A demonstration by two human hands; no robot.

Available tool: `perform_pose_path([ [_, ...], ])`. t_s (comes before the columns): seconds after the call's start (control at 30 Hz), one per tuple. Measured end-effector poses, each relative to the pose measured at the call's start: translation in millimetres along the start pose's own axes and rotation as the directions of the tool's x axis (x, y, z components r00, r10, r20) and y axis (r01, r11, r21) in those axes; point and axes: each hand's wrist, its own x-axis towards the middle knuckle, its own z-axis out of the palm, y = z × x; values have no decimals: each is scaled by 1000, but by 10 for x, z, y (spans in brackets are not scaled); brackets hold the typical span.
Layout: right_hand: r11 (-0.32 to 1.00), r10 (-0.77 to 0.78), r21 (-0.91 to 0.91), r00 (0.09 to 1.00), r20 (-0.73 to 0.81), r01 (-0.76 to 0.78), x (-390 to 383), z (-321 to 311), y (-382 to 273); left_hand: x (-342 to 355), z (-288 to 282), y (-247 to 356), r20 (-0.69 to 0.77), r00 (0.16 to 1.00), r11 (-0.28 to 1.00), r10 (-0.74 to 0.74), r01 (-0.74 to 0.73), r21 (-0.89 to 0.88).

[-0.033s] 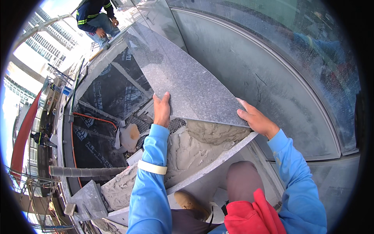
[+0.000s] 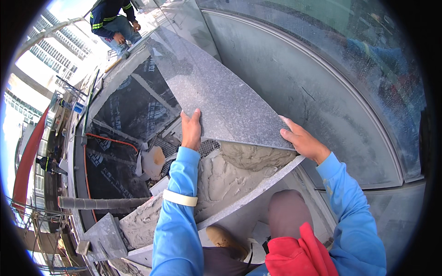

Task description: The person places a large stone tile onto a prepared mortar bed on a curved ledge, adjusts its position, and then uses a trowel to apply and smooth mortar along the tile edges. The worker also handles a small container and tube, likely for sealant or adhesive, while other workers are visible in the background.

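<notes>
A long grey speckled stone slab [image 2: 221, 96] stretches away from me along the glass wall. My left hand [image 2: 191, 130] grips its near left corner, with fingertips on the edge and part of the fingers hidden. At the near right corner, my right hand [image 2: 303, 140] holds the slab's edge between thumb and fingers. Under the near end sits a mound of wet mortar [image 2: 258, 156]. More mortar [image 2: 216, 184] is spread toward me, bordered by a narrow curved stone edging [image 2: 253, 195].
A glass wall with a metal frame [image 2: 317, 64] curves along the right. Dark printed membrane [image 2: 138, 108] lies left, with an orange hose [image 2: 115, 139] and a wrapped pipe [image 2: 101, 202]. Stone pieces [image 2: 108, 239] lie lower left. Another person [image 2: 113, 23] crouches beyond the slab's far end.
</notes>
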Motion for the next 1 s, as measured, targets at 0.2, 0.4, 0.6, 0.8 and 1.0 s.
perform_pose_path([
  [0.2, 997, 6, 76, 1000, 6, -7, -6, 12, -28, 10, -20, -27, 15, 1000, 1000, 22, -21, -7],
  [0.4, 998, -11, 54, 1000, -9, 12, 4, 40, -107, 65, 0, -2, 11, 999, 998, 43, -44, 52],
  [0.6, 998, 7, 56, 1000, -26, -5, -2, 76, -147, 36, 15, -8, 17, 998, 998, 60, -60, 24],
  [0.8, 998, -8, 69, 1000, -30, 10, 6, 95, -160, 80, -17, -66, 25, 997, 996, 76, -77, 48],
  [1.0, 997, -30, 67, 999, -10, 31, -1, 109, -229, 111, -44, -101, 34, 996, 994, 80, -83, 76],
])
